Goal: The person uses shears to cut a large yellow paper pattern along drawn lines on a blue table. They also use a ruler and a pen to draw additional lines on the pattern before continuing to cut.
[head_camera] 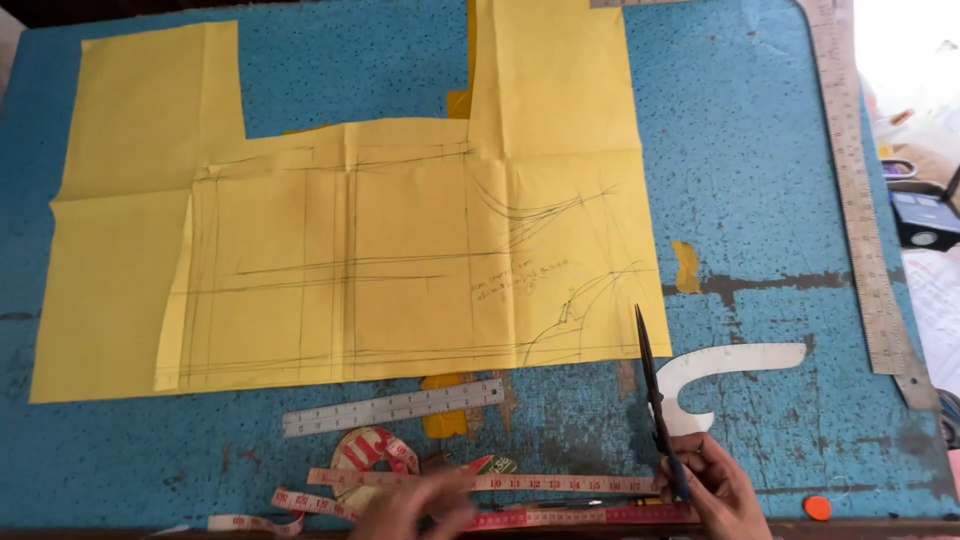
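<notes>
The right hand (715,485) grips black-handled scissors (655,400) (blades closed) beside the yellow pencil-marked pattern paper (350,230) on the worn blue tabletop (760,150); the blurred left hand (415,505), fingers unclear, touches the pink measuring tape (520,483).

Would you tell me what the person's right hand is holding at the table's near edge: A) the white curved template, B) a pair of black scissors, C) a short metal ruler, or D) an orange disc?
B: the right hand grips the handles of the black scissors, whose closed blades point away towards the yellow paper.
</notes>
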